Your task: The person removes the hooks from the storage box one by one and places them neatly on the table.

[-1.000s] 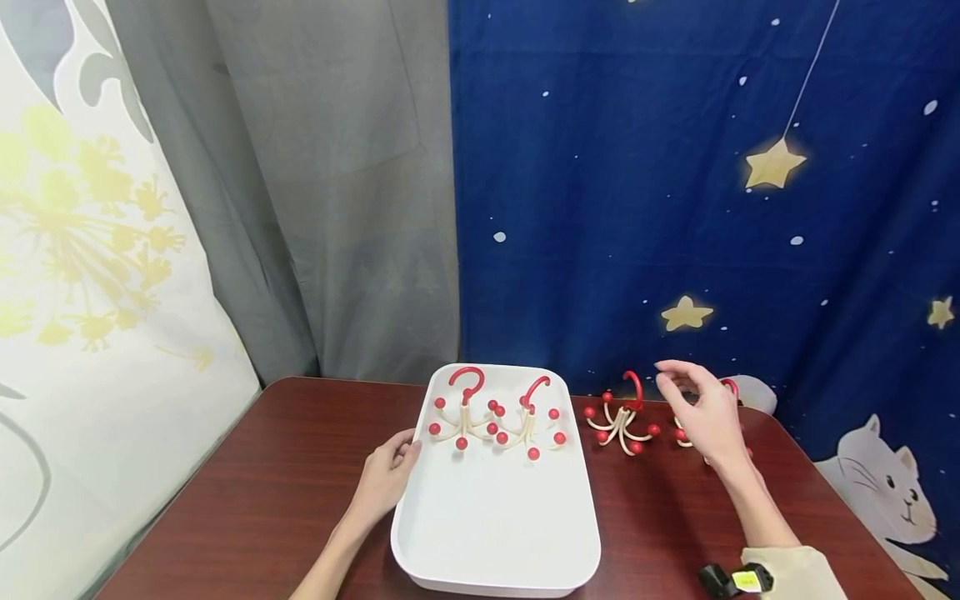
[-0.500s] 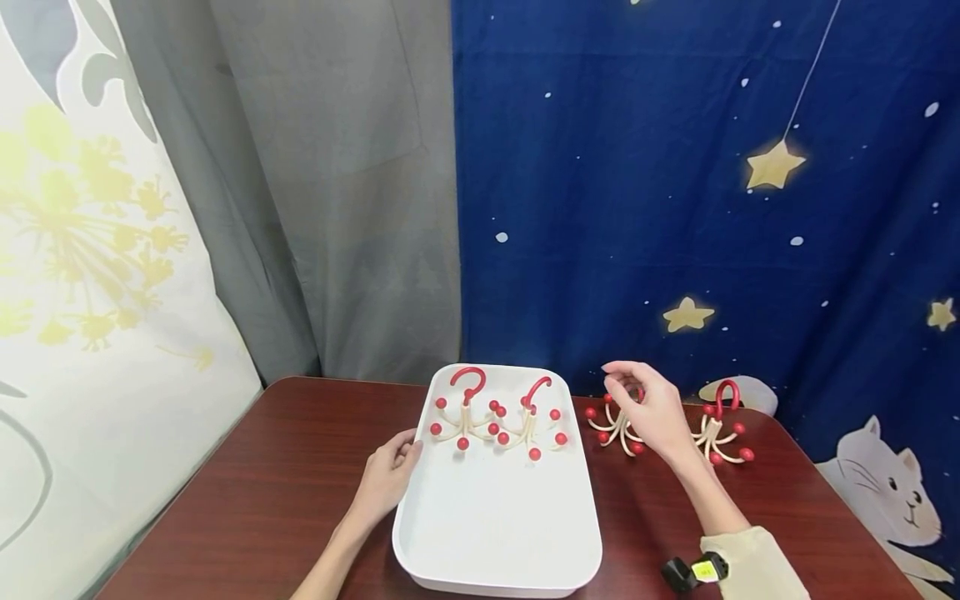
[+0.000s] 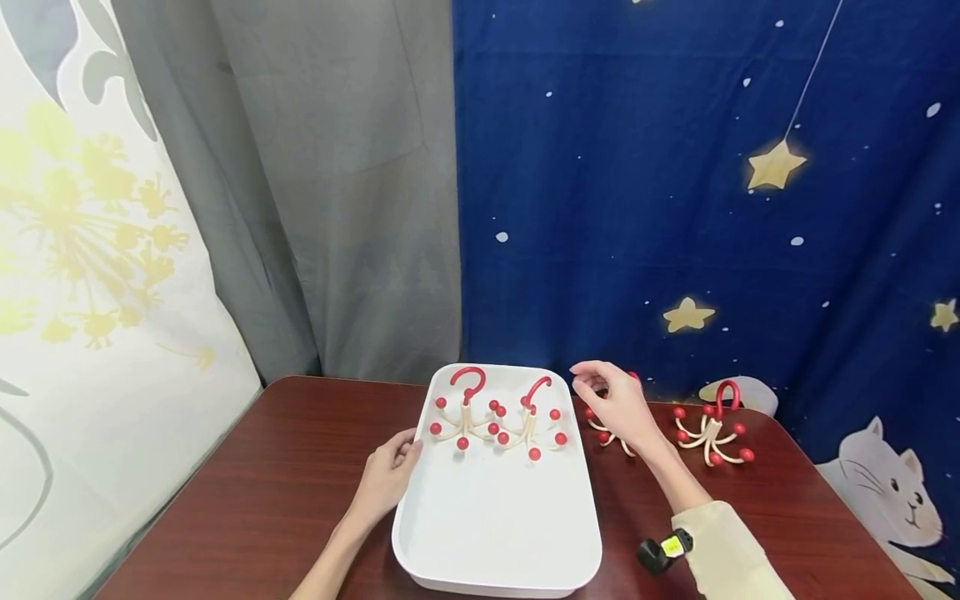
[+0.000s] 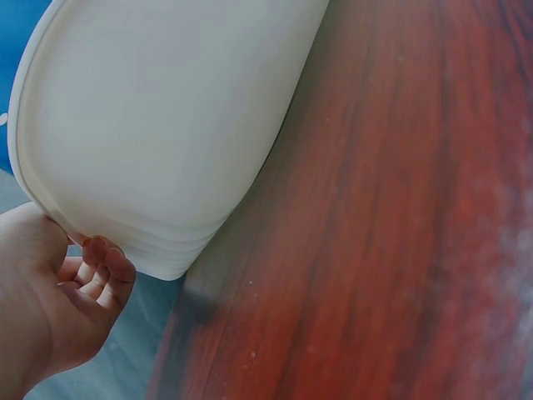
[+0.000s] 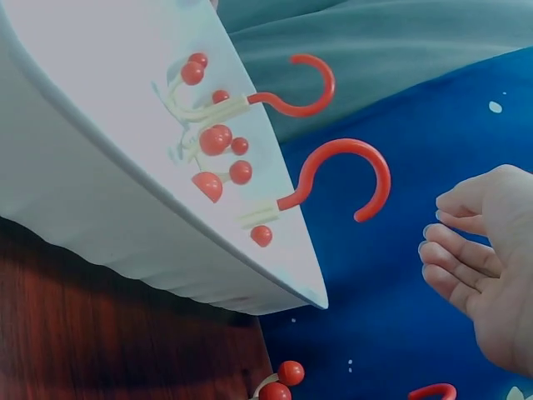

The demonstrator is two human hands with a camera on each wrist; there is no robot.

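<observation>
My left hand (image 3: 386, 479) grips the left rim of a white tray (image 3: 495, 517), and the left wrist view shows its fingers curled at the tray's edge. Two rotating multi-arm hangers, each with a red hook and cream arms tipped with red balls, stand in the far part of the tray: a left hanger (image 3: 465, 417) and a right hanger (image 3: 528, 429). Just right of the tray, my right hand (image 3: 618, 408) is raised, fingers loosely bent and holding nothing. It partly hides a third hanger (image 3: 600, 423) on the table. Another hanger (image 3: 712, 433) stands farther right.
The dark red-brown wooden table (image 3: 300, 467) carries the tray. Behind it hang a grey curtain (image 3: 360, 208) and a blue starry curtain (image 3: 637, 208). A black device (image 3: 660, 550) is strapped to the right sleeve.
My right hand has moved left, from over the far-right hanger past the third hanger to near the tray's far right corner. My left hand and the tray have stayed still.
</observation>
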